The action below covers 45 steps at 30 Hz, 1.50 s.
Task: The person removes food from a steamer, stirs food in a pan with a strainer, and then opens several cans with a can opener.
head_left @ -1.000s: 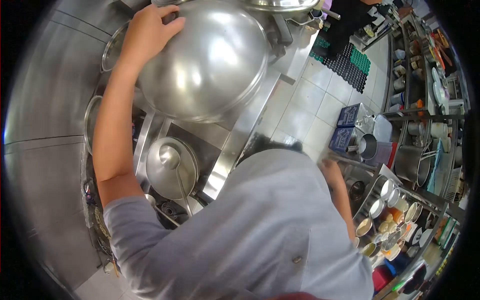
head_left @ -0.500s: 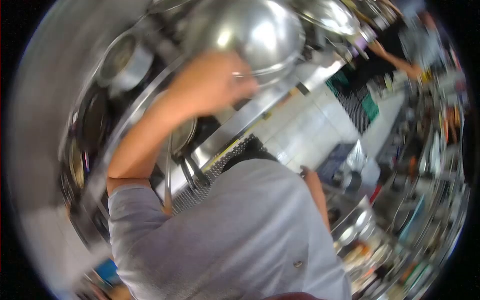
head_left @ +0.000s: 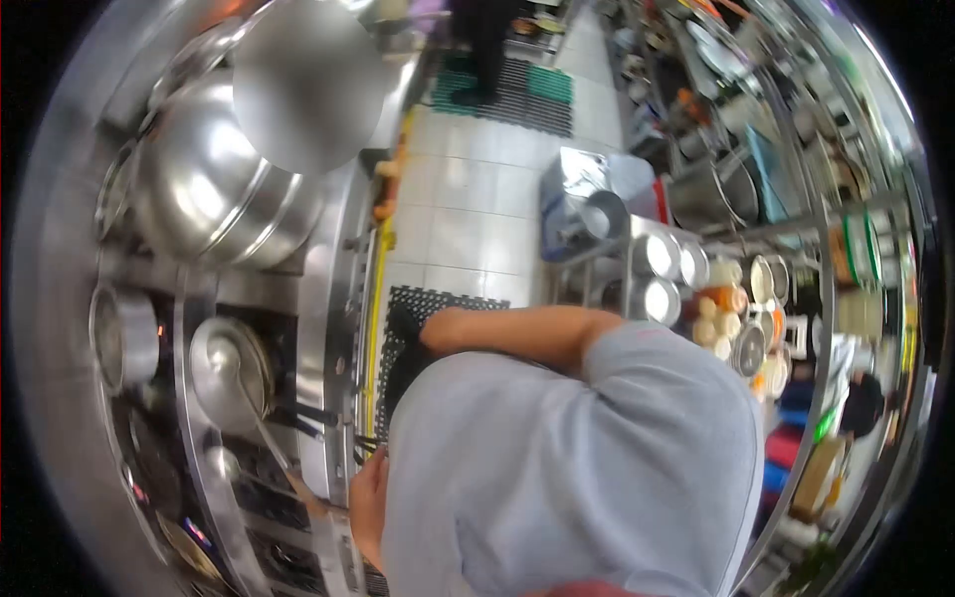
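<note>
My left hand is low beside the stove's front edge, partly covered by my shirt; its fingertips are close to dark pan handles. Across my front reaches my right arm, with the right hand at my waist against dark cloth, its fingers hidden. On the stove to the left, a large ladle with a wooden-ended handle lies over a round pan. Farther up stands a big domed metal bowl, upside down over a vessel.
A steel pot sits at the back of the stove. The steel counter edge runs along the left. Tiled floor lies ahead, with a person's dark legs on a mat. Shelves with containers line the right.
My left hand has come away from the domed bowl, down to the stove's front edge. My body and view have turned, and my right arm now crosses my front.
</note>
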Each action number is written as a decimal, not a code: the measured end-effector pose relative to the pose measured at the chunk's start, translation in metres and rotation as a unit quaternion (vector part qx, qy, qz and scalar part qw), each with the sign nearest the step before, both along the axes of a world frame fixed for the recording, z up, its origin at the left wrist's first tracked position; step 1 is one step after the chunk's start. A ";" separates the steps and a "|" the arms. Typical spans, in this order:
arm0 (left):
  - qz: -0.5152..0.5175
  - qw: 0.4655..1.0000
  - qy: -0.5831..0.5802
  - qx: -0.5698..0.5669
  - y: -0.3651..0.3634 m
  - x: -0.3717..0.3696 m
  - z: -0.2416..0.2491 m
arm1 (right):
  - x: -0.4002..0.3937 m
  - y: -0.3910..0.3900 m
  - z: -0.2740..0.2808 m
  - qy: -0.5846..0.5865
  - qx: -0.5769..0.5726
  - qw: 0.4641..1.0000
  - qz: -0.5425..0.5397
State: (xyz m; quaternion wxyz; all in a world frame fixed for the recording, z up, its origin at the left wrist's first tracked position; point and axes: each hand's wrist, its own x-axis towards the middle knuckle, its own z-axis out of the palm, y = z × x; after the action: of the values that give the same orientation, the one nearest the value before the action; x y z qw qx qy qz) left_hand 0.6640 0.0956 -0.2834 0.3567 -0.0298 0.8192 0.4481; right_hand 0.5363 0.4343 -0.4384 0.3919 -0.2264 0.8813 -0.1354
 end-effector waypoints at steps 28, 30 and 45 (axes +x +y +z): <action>-0.264 0.958 -0.021 -0.109 0.211 -0.271 0.007 | 0.195 0.744 0.078 0.487 0.062 0.214 -0.844; -0.257 0.952 -0.123 -0.111 0.168 -0.265 -0.061 | 0.200 0.787 0.065 0.457 0.143 0.220 -0.850; -0.278 0.890 -0.216 -0.290 0.145 -0.293 -0.020 | 0.183 0.882 0.020 0.327 0.237 0.287 -0.868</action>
State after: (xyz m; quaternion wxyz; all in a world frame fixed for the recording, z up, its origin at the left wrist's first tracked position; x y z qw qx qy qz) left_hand 0.3709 0.2409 -0.3037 0.6104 0.0003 0.7902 0.0552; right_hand 0.7189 1.3162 -0.4186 -0.2400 0.7492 0.6098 -0.0958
